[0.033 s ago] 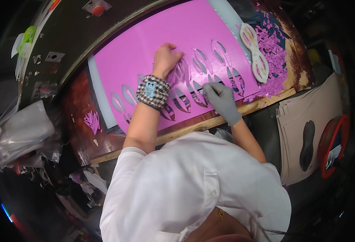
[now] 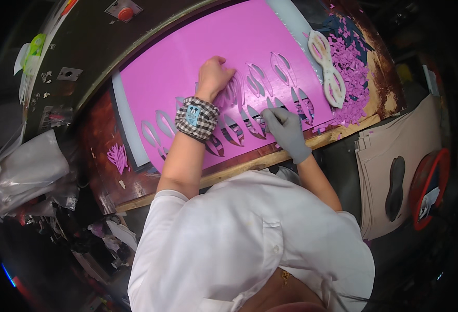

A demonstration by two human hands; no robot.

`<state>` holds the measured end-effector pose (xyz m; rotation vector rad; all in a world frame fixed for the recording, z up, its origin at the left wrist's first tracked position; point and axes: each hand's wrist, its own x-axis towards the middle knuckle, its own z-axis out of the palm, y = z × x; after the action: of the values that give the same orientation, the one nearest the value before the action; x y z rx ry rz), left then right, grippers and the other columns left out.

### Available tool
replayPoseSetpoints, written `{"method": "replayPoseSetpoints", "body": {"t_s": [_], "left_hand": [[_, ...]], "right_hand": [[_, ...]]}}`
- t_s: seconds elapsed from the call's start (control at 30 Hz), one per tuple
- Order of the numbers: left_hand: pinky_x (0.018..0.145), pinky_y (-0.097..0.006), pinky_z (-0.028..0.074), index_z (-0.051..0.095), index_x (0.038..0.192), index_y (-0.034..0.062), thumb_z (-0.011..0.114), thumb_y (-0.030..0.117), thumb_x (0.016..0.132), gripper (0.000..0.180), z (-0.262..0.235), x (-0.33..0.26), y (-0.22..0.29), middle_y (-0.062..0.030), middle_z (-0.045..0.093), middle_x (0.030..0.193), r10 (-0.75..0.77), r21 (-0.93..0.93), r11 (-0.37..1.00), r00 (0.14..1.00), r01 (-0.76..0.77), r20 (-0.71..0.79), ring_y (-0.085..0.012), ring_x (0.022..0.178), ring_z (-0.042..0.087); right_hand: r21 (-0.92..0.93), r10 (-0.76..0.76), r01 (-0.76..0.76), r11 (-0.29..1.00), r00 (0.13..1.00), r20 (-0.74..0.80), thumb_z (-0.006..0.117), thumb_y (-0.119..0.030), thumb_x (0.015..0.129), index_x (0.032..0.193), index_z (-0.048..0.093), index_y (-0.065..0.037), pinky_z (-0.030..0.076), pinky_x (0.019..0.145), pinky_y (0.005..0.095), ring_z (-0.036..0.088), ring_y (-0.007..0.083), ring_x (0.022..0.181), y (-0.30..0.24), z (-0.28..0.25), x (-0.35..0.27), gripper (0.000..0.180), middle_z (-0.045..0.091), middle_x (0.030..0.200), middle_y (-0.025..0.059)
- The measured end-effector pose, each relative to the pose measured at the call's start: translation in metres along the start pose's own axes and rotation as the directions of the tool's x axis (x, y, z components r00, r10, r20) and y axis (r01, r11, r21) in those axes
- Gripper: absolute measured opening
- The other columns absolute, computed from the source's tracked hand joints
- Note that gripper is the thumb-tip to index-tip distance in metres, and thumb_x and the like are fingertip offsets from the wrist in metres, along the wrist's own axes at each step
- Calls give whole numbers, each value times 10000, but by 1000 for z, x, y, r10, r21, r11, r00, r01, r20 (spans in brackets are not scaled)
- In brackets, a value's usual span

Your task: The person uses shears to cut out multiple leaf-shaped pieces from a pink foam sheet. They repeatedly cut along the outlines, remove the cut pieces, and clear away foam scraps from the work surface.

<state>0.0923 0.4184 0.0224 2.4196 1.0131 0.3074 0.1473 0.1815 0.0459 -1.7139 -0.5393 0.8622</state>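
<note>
A large pink sheet (image 2: 182, 57) lies on the bench, with rows of narrow leaf-shaped cut-outs along its near part. My left hand (image 2: 215, 78), bare with a checked cuff at the wrist, is curled round a bundle of thin pink looped strips (image 2: 232, 92) above the sheet. To its right and nearer me, my right hand (image 2: 286, 132) wears a grey glove. Its fingers are pressed together over the near row of cut-outs; whatever is between them is hidden. Slits nearby show dark and reflective patches beneath.
A pale figure-eight cutting die (image 2: 320, 52) rests at the sheet's right edge, beside a heap of pink scraps (image 2: 351, 78). More pink strips (image 2: 118, 157) lie at the left on the bench. Brown sheets (image 2: 395, 140) carry a black sole-shaped piece (image 2: 396, 190). Clear plastic bags (image 2: 31, 161) are far left.
</note>
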Motion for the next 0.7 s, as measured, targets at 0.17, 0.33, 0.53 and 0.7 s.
{"method": "replayPoseSetpoints", "body": {"t_s": [0.17,0.33,0.53,0.7], "left_hand": [[673,-269,505,728,948,7,737,164,831,197,-26,8,0,-48,707,814,-97,-482,822,909,303,406,-117,720,624],[481,-166,424,697,959,0,700,124,884,144,-67,-35,15,-10,663,736,-44,-633,606,815,482,578,-38,551,553],[413,-172,396,689,983,10,680,100,897,125,-40,-85,7,-3,630,686,9,-684,-103,688,722,725,-57,460,500],[445,-185,417,689,965,19,652,115,912,115,-8,-87,1,-3,650,753,-254,-868,-56,834,493,490,-69,515,525]], "right_hand": [[34,16,-20,999,994,109,577,-247,954,876,685,14,438,545,259,528,58,576,0,-4,6,293,568,604,18],[185,-50,11,983,977,207,521,-340,981,840,673,35,459,554,275,546,97,548,-14,12,25,429,565,583,45],[48,119,-138,989,952,282,515,-420,979,756,666,29,461,532,300,553,130,497,-14,33,41,524,575,537,66],[200,40,-118,973,933,357,552,-380,955,723,639,5,444,514,360,549,200,478,8,34,41,458,570,544,115]]}}
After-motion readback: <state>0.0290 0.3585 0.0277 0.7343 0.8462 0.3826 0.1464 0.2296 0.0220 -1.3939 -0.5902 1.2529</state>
